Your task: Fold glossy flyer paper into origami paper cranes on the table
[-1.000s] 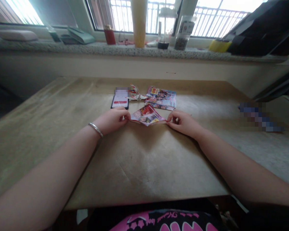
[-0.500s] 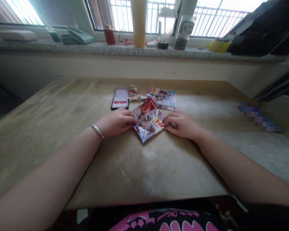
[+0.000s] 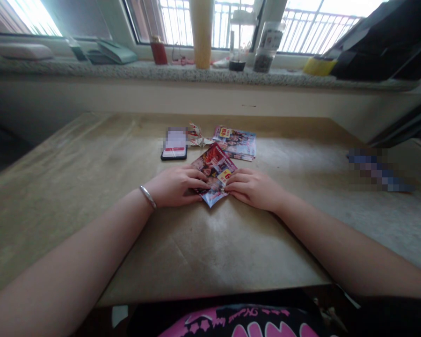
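Note:
A glossy printed leaflet [image 3: 214,168], red at the top with a yellow price patch, lies turned cornerwise on the table between my hands. My left hand [image 3: 177,186], with a silver bangle at the wrist, rests its outstretched fingers flat over the leaflet's left side. From the other side, my right hand [image 3: 254,188] lays its fingers flat across the right part, partly hiding the print. Just beyond is a stack of similar leaflets [image 3: 240,142]. Beside that stack sits a crumpled piece of printed paper [image 3: 199,139].
A phone [image 3: 174,147] with a lit screen lies behind my left hand, partly blurred out. A blurred bluish item [image 3: 379,171] is at the table's [image 3: 143,262] right. Bottles and containers line the windowsill [image 3: 126,70], with a black bag [image 3: 382,47] at its right end.
Both hands have moved inward from the leaflet's side corners onto its face. The leaflet looks flatter, with fewer bright creases than before.

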Demonstrator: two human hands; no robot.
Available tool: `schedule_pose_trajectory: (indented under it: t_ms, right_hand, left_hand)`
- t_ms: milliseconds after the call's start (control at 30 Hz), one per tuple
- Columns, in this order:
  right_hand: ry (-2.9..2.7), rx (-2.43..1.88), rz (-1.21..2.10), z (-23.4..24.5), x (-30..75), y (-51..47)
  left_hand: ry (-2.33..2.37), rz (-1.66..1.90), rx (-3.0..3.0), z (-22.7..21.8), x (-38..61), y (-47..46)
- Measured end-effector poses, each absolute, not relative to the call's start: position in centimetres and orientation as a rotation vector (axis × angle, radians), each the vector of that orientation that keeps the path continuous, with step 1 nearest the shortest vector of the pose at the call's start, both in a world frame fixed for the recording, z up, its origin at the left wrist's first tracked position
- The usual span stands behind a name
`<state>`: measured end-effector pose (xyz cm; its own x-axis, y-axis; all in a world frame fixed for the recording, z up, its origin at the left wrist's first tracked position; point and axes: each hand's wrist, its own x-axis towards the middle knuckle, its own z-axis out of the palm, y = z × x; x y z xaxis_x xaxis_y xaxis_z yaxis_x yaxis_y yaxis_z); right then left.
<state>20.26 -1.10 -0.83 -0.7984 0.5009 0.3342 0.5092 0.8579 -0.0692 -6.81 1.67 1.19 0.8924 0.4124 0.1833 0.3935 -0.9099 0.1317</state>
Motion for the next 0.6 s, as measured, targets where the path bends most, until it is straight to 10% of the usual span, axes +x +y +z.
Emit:
schedule_pose_trajectory:
  t_ms: [600]
  right_hand:
    - [-2.363, -1.004, 0.299, -1.7, 19.2, -1.1]
  left_hand:
    - [0.696, 0.307, 2.844, 1.9, -6.3, 1.1]
